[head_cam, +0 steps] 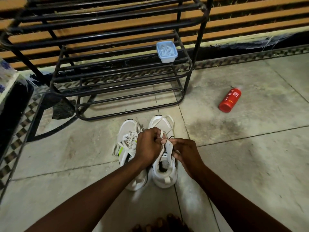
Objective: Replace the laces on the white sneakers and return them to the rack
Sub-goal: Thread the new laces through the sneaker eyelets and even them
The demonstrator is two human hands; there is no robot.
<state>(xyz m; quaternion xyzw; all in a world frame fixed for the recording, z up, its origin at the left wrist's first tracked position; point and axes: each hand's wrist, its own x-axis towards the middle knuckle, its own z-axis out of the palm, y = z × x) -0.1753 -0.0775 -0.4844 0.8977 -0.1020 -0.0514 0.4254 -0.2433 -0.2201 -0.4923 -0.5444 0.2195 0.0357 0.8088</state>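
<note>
While the white sneaker [164,175] stands below, left fingers [156,133] pinching its lace [161,133], right fingers [177,143] gripping its tongue [169,147].

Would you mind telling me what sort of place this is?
Probably a home entrance or veranda: a black metal shoe rack stands against a slatted wall, and white sneakers sit on a worn tiled floor.
</note>
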